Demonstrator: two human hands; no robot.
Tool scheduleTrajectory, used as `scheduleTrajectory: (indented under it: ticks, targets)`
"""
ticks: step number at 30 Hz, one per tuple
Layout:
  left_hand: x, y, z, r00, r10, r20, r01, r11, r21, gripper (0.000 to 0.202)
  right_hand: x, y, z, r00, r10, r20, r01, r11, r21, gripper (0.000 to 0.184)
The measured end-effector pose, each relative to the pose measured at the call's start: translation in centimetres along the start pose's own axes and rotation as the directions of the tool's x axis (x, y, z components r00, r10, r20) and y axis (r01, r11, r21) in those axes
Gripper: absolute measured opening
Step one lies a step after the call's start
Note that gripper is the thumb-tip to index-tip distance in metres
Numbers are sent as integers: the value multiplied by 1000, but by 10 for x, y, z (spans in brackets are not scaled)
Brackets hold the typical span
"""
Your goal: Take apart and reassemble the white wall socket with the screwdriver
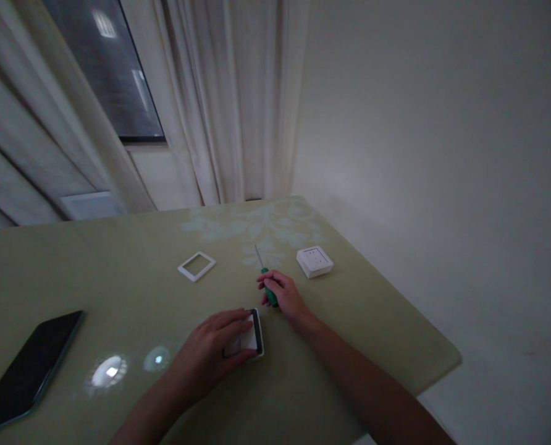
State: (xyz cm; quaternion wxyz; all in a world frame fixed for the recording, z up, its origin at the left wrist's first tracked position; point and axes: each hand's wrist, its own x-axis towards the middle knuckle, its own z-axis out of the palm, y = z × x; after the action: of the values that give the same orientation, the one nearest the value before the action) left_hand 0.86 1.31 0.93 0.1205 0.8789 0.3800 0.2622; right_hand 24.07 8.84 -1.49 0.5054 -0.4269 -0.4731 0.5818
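My left hand (217, 343) lies over a white wall switch (249, 339) on the table, its fingers and thumb closed around the sides. A dark strip shows along the switch's right edge, and much of its face is hidden under my fingers. Just beyond it, my right hand (282, 295) grips the green handle of a screwdriver (270, 290). The thin shaft points away from me, toward the far side of the table. A white square frame (196, 266), open in the middle, lies flat ahead and to the left. To the right of the screwdriver rests a white wall socket (315, 261) in its box.
A dark tablet (29, 371) lies at the left on the pale green table (131, 278). Curtains (238, 99) and a window (109, 68) stand behind the far edge. The wall (433, 154) runs along the table's right side.
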Motion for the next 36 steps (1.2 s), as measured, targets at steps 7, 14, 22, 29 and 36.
scheduleTrajectory:
  ticks: [7,14,22,29,36]
  targets:
    - [-4,-3,5,998,13,-58,-14,1000,-17,35,-1,1,0,1000,-8,-1,8,1000,-1,31]
    - [-3,0,4,995,86,-48,-85,996,17,25,-1,0,-1,1000,0,-3,0,1000,-7,29]
    - [-15,2,8,978,201,-58,-187,964,189,33,-2,0,0,1000,-2,0,2,1000,-7,30]
    - [-21,8,3,971,237,-31,-216,926,309,47,-3,-2,2,1000,-2,1,2,1000,-14,31]
    - [-26,11,2,975,222,-23,-200,915,351,46,-6,-4,6,1000,-9,5,9,1000,-15,42]
